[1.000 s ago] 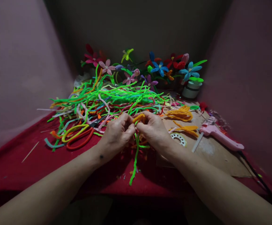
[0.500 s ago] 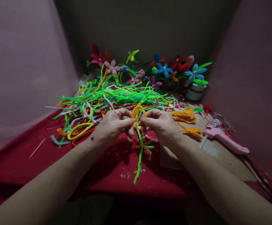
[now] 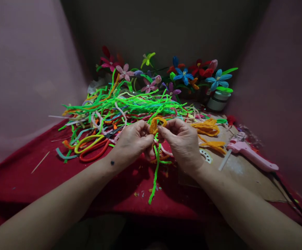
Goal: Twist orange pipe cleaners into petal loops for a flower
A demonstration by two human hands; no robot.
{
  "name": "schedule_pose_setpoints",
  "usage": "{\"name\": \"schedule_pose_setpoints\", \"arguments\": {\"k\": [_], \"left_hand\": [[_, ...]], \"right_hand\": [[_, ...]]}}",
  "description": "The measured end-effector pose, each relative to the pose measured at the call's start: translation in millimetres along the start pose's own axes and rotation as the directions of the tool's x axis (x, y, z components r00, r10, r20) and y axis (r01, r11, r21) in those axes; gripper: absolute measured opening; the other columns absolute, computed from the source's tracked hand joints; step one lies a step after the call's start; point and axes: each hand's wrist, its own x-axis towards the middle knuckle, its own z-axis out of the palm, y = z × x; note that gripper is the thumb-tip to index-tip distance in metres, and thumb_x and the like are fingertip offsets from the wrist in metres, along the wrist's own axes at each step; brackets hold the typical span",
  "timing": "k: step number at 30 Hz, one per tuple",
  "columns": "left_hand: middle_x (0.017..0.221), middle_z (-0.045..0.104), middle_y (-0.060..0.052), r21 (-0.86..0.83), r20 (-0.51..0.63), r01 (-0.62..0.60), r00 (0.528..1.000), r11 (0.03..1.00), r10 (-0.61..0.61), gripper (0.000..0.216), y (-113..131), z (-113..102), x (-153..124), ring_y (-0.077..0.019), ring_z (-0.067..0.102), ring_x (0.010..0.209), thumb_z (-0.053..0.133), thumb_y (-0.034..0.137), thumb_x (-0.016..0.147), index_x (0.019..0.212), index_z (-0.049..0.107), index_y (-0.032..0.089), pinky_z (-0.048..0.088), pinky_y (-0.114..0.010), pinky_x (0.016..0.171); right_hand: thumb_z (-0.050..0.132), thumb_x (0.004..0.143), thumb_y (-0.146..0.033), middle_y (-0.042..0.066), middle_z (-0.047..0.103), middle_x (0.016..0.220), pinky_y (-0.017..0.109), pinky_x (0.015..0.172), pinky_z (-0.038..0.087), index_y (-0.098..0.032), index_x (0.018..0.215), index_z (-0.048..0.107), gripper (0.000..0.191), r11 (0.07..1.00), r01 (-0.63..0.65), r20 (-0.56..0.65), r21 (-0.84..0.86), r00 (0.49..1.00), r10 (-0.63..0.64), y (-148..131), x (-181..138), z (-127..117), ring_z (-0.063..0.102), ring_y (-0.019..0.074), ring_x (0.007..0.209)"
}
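Note:
An orange pipe cleaner (image 3: 154, 125), bent into loops, is held up between my two hands above the middle of the table. My left hand (image 3: 136, 139) pinches its left side with thumb and forefinger. On the right, the thumb and fingers of my right hand (image 3: 182, 142) close on the other side of the loops. Green pipe cleaners (image 3: 154, 182) lie on the red cloth just below. Scissors (image 3: 91, 146) with yellow and red handles rest left of my left hand. Folded orange pipe cleaners (image 3: 207, 127) lie right of my right hand.
A pile of mostly green pipe cleaners (image 3: 135, 106) spreads behind my hands. Pipe-cleaner flowers (image 3: 184, 76) stand at the back, near a small jar (image 3: 217, 101). A pink glue gun (image 3: 253, 155) lies on cardboard (image 3: 252, 184) at the right. A thin stick (image 3: 40, 162) lies left.
The orange loops have turned and narrowed on the left, with the right loop pulled rightward. My hands have shifted slightly right, and more of the scissors shows.

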Motion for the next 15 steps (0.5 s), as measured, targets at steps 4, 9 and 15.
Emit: {"name": "schedule_pose_setpoints", "arguments": {"k": [4, 9, 15], "left_hand": [[0.044, 0.06, 0.005, -0.009, 0.007, -0.01, 1.0, 1.0, 0.011, 0.009, 0.2, 1.9, -0.7, -0.0139, 0.059, 0.037, 0.05, 0.012, 0.076, 0.08, 0.045, 0.017, 0.047, -0.022, 0.04], [0.046, 0.061, 0.005, -0.028, -0.006, -0.05, 0.999, 0.998, 0.05, 0.014, -1.7, 2.3, -0.3, -0.0149, 0.059, 0.037, 0.052, 0.014, 0.077, 0.09, 0.046, 0.017, 0.049, -0.024, 0.04], [0.055, 0.064, -0.001, -0.127, 0.073, -0.022, 0.997, 0.992, 0.031, 0.014, -0.7, 1.6, 0.6, -0.0167, 0.064, 0.049, 0.053, 0.022, 0.079, 0.089, 0.051, 0.012, 0.054, -0.029, 0.05]], "right_hand": [[0.06, 0.075, -0.023, -0.002, 0.055, 0.063, 0.023, 0.056, 0.042, -0.016, 0.07, 0.055, 0.01, 0.989, 0.093, -0.011, -0.112, 0.995, -0.095, 1.0, -2.2, 1.3, 0.051, 0.0092, 0.057], [0.062, 0.072, -0.018, -0.002, 0.053, 0.06, 0.023, 0.055, 0.039, -0.016, 0.065, 0.057, 0.009, 0.971, 0.112, 0.022, -0.211, 0.994, -0.11, 0.0, -2.2, 1.0, 0.048, 0.0086, 0.056], [0.066, 0.068, -0.029, -0.003, 0.052, 0.051, 0.023, 0.045, 0.035, -0.015, 0.06, 0.058, 0.018, 0.959, -0.278, 0.174, 0.061, 0.949, 0.264, -1.1, 3.9, -3.5, 0.045, 0.008, 0.044]]}}
